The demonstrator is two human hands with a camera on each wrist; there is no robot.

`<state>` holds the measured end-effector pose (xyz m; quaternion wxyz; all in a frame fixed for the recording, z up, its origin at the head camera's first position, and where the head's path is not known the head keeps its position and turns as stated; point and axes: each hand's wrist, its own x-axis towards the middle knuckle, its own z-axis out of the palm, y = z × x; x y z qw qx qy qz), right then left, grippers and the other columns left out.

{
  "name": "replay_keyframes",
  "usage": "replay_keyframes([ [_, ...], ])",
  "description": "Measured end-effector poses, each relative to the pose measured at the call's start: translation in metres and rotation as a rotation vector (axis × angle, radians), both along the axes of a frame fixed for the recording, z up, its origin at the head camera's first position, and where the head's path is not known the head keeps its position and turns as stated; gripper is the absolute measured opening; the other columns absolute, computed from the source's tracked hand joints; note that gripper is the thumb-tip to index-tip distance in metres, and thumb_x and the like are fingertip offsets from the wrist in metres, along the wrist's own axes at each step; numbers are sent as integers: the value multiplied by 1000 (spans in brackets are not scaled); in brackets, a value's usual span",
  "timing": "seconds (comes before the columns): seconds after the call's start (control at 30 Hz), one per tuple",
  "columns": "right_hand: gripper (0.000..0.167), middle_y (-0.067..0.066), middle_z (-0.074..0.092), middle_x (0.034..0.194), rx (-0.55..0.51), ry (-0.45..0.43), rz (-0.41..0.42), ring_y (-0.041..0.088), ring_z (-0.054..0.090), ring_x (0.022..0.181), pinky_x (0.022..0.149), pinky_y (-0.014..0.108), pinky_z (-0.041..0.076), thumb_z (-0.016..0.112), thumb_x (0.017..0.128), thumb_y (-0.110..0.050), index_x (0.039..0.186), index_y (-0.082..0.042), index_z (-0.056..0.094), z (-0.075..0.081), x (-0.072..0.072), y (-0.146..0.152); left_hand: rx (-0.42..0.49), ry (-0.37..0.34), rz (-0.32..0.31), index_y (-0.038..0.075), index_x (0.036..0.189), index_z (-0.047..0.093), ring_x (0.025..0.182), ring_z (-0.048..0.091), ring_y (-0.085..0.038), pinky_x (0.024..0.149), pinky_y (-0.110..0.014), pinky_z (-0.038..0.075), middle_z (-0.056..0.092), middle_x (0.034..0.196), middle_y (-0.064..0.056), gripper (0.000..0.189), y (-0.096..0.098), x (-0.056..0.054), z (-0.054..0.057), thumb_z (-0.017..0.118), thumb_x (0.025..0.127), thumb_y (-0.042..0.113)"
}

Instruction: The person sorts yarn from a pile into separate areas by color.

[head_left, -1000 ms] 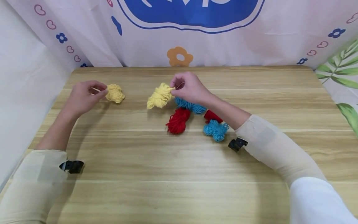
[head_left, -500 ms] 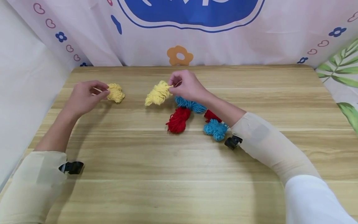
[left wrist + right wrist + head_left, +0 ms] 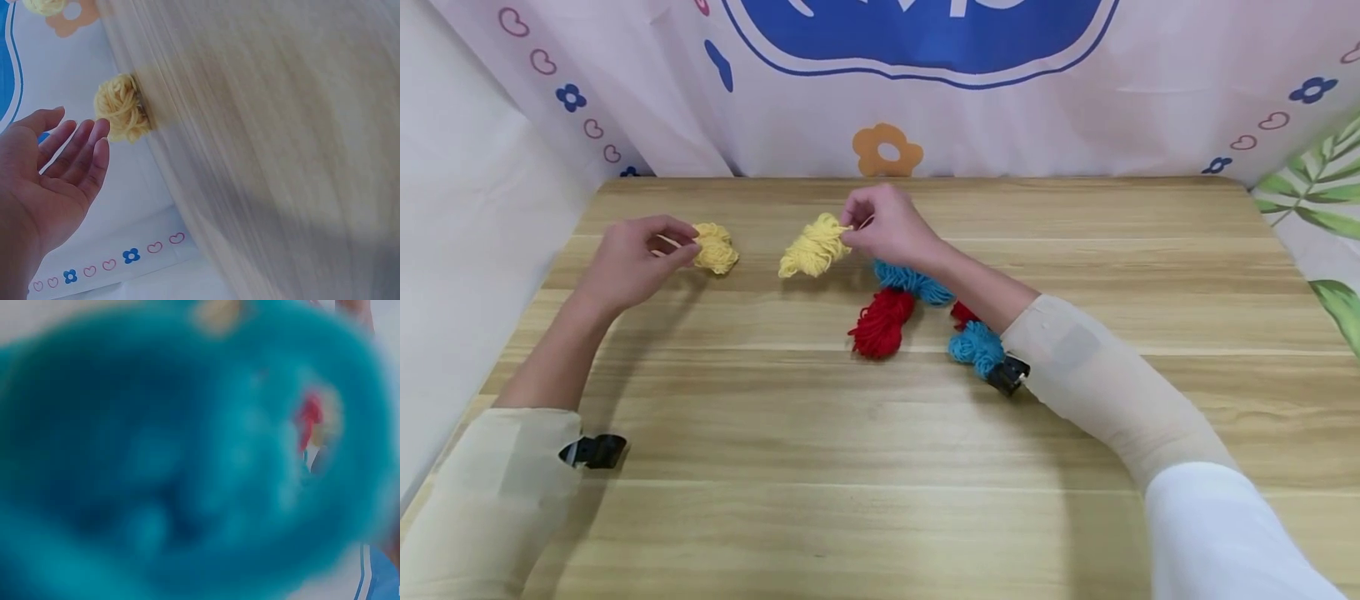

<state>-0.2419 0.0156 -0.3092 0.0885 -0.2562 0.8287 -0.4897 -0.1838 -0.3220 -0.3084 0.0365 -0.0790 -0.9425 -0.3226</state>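
Note:
At the back left of the table lies a small pale yellow yarn bundle (image 3: 717, 249). My left hand (image 3: 638, 260) is beside it, fingers loosely bent and thumb apart; in the left wrist view the left hand (image 3: 53, 178) holds nothing, its fingertips by the yellow yarn bundle (image 3: 122, 107). With thumb and fingertips my right hand (image 3: 887, 223) pinches one end of a second yellow yarn bundle (image 3: 812, 247), which hangs tilted leftward just over the table. A blurred blue yarn bundle (image 3: 187, 444) fills most of the right wrist view and hides the right hand's fingers.
Below my right forearm lie a blue yarn bundle (image 3: 917, 283), a red one (image 3: 882, 323) touching it, and a second blue one (image 3: 974, 346) partly over another red one (image 3: 962, 315). The right wrist camera (image 3: 1009, 377) reaches that nearer blue bundle. A printed curtain (image 3: 1037, 125) stands behind the table (image 3: 820, 467).
My right hand has moved left with the pinched yellow yarn, toward the other yellow bundle. Its wrist camera has come over to the nearer blue bundle. The left hand has stayed nearly still.

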Motion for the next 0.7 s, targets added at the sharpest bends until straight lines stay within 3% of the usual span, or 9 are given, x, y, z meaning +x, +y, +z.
replay_keyframes([
  [0.7,8,9,68,84,16,-1,-15,18,65,75,68,27,58,70,91,0,87,-6,66,-2,-7,-17,-16,-8,-22,-7,115,70,73,56,13,64,-8,46,70,109,-28,24,5,8,0,70,99,11],
])
